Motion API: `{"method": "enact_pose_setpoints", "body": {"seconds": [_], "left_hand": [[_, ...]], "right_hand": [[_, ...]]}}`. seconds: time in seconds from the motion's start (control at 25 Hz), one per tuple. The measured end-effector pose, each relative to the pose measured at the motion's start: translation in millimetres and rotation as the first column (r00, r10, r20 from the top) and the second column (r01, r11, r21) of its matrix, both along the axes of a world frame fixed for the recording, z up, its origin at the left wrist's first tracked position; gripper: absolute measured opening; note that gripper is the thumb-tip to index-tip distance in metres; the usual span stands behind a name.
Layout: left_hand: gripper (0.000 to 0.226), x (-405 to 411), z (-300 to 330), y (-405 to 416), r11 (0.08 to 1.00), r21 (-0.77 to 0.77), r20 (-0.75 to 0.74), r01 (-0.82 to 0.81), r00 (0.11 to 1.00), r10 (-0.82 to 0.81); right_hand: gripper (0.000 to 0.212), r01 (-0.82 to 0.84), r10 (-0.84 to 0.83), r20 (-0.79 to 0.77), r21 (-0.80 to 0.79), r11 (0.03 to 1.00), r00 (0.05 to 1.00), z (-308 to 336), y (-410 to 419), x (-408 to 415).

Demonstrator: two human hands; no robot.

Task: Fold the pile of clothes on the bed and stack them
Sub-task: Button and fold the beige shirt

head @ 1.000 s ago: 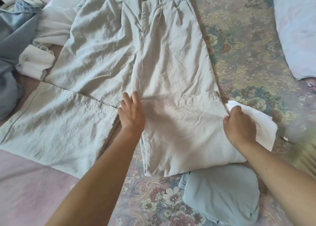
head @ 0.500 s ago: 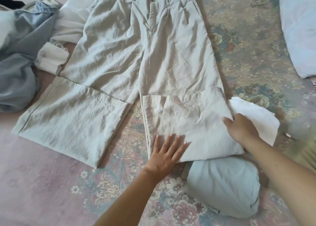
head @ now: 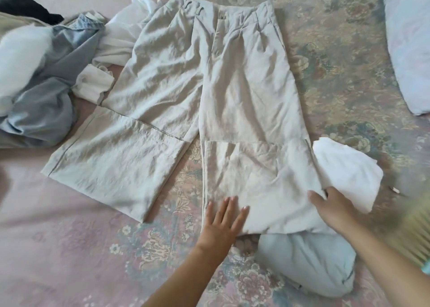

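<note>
Pale beige trousers point(head: 232, 85) lie spread flat on the floral bedspread point(head: 337, 62), waistband far from me, both leg ends folded up. My left hand point(head: 223, 220) presses flat, fingers straight, on the near edge of the right leg's folded part. My right hand point(head: 330, 207) rests at that leg's right edge, thumb on the fabric; the other fingers are hard to make out. A folded white garment point(head: 349, 174) lies just right of the trousers and a folded light blue one point(head: 309, 262) sits under their near corner. A pile of unfolded clothes point(head: 41, 85) is at the left.
A white shirt point(head: 121, 41) pokes out from under the trousers' upper left. A pale pillow point(head: 409, 46) lies at the far right. A blurred yellowish object point(head: 411, 237) sits at the right edge. Pink bedspread stretches along the near left.
My left hand has moved from the gap between the legs down to the near edge of the right leg. The right hand slid toward me along the leg's edge. The camera pulled back.
</note>
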State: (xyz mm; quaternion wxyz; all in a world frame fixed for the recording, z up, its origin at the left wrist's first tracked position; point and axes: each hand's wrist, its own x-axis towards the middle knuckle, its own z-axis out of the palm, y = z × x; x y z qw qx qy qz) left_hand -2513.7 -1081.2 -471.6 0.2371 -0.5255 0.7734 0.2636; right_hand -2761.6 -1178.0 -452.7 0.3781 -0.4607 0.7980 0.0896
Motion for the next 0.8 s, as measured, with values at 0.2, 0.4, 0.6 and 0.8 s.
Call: {"method": "enact_pose_setpoints", "body": {"seconds": [0.2,0.4,0.6,0.8], "left_hand": [[0.086,-43,-10,5,0.962,0.034,-0.183,-0.271,0.945,0.273],[0.08,-69,45,-21,0.835,0.295,-0.811,-0.465,0.341,0.476],[0.077,-54,64,-41,0.702,0.234,-0.885,-0.673,0.152,0.44],[0.04,70,96,-46,0.328,0.892,-0.45,-0.31,-0.663,0.598]], "right_hand": [[0.04,0.253,-0.227,0.21,-0.107,0.962,0.951,4,2,4],[0.016,0.322,-0.192,0.589,-0.124,0.938,0.785,51,13,51],[0.012,0.271,-0.011,0.551,-0.394,0.878,0.835,83,3,123],[0.031,0.17,0.109,0.483,-0.498,0.851,0.869,102,12,271]]}}
